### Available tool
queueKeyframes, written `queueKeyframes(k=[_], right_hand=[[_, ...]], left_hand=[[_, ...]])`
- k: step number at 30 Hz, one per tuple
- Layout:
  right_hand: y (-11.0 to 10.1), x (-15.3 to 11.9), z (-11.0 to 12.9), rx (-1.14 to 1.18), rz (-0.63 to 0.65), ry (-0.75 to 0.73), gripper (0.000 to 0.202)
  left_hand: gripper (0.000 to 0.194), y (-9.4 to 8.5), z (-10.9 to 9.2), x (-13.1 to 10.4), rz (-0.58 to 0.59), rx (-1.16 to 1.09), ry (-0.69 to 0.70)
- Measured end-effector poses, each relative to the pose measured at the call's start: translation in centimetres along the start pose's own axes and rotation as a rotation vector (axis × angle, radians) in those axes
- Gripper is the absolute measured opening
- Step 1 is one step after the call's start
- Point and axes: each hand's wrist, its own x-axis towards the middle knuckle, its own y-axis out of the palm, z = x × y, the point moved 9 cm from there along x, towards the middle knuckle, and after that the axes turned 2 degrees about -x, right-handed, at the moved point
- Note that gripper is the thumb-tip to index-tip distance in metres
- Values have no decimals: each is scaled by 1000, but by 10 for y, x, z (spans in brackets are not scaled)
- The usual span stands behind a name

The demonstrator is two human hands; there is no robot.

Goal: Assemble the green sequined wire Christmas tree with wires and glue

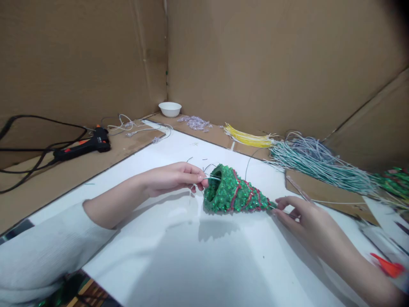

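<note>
While the desk (191,264) is edged at the back by brown cardboard walls (275,64), a wide stretch of its white surface is seen on the near side of the green cone (238,192), with more beyond it; the far side is bordered by a white bowl (170,111), clear beads (196,123), yellow strands (249,138) and green wires (322,164), and the left side by a black glue gun (83,146); the beaded cone is held on its side between the two hands, its open end turned toward the left one; by the left hand (179,177), thin wires (211,178) are pinched at that opening, the fingers nearly closed; by the right hand (297,213), the cone's narrow tip is gripped between thumb and fingers, a gap being shown behind the pinch
</note>
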Motion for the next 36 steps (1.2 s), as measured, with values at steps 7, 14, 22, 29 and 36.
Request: queueKeyframes(k=[7, 14, 22, 29, 36], right_hand=[[-16, 1, 11, 64, 71, -8, 14], [-27, 3, 22, 267, 99, -107, 10], [-33, 3, 21, 305, 62, -128, 16], [-33, -1, 33, 318, -49, -194, 16], [-26, -2, 33, 273, -57, -182, 11]], left_hand=[[30, -15, -3, 7, -183, -519, 205], [28, -28, 3, 3, -453, -684, 238], [15, -36, 8, 6, -605, -760, 276], [20, -36, 10, 5, -643, -771, 308], [24, -26, -1, 3, -577, -629, 373]])
